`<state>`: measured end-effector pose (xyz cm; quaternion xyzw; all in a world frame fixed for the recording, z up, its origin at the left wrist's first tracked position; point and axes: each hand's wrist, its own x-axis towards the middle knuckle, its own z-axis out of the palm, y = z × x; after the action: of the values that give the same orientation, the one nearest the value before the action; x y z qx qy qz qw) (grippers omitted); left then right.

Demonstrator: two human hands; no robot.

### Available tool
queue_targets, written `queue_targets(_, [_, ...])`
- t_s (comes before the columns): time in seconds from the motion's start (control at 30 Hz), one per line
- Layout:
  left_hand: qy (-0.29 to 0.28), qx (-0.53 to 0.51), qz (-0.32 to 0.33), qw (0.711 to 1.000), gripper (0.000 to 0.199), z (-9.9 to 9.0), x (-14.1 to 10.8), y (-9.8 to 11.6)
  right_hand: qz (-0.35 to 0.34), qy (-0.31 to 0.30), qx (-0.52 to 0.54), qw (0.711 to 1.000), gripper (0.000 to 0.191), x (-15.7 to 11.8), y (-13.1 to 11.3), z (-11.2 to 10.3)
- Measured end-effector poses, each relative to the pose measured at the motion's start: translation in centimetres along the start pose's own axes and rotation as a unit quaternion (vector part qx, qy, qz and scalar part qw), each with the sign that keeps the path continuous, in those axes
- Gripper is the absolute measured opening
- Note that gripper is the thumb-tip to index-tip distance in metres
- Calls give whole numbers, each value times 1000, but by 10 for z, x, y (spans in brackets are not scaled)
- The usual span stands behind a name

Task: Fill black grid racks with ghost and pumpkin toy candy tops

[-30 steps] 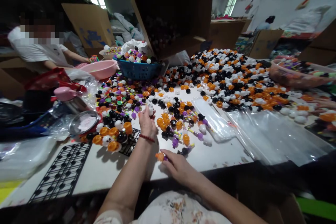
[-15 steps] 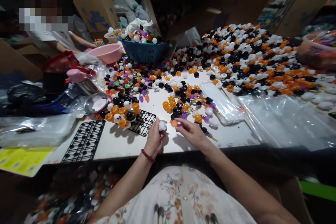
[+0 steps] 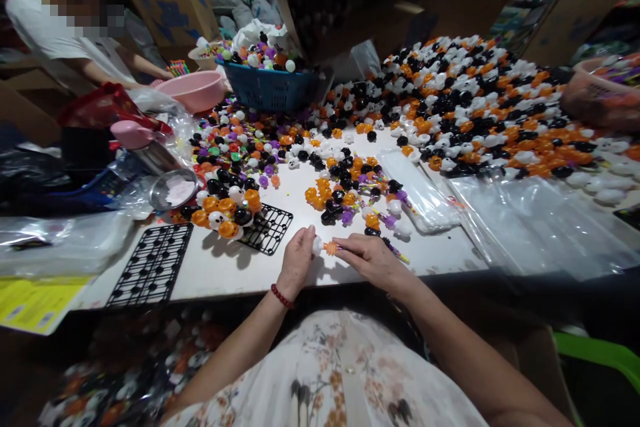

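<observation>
My left hand (image 3: 299,255) is closed around a small white plastic piece (image 3: 317,245); its exact shape is mostly hidden by the fingers. Pinched in my right hand (image 3: 367,257) is an orange plastic piece (image 3: 331,249) with ridges, its far end covered by my fingertips. The white and orange pieces meet end to end above the table's front edge. Just beyond my hands lies a loose group of orange, black, purple and white pieces (image 3: 345,197). Left of my left hand, a cluster of pumpkin and skull heads (image 3: 227,213) stands on a black grid rack (image 3: 270,228).
A second black grid (image 3: 151,263) lies at left. Clear plastic bags (image 3: 540,220) cover the right side. A large heap of orange, white and black heads (image 3: 465,107) fills the back right. A blue basket (image 3: 265,88) and pink basin (image 3: 195,91) stand behind, near another person (image 3: 75,47).
My hands have come together, bringing the orange piece against the white one. The view has shifted slightly, and the person at the left has moved leftward in it.
</observation>
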<state>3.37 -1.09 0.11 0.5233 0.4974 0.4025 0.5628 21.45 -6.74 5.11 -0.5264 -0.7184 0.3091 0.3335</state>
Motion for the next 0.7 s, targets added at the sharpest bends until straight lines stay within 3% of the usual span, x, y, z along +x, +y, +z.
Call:
queue_targets(0.2, [4,57,-3,998,49,5,1,0,53,30,68,996,22,3,5,14])
queue_targets(0.33, [15,78,-7,997,50,15,-2,-4,42,41,85,995,23,5,5,32])
queue_targets(0.43, [9,91,2,996,53,20,5,-3,40,51,90,994,27,8,11,33])
queue_targets(0.57, [30,130,43,990,40,17,41,4,63,126,67,988,31,14,35,0])
queue_targets(0.63, [57,158,70,983,24,14,67,8,57,197,-21,979,35,19,50,-24])
queue_targets(0.7, [65,186,93,976,28,10,92,10,43,259,-150,953,37,26,62,-43])
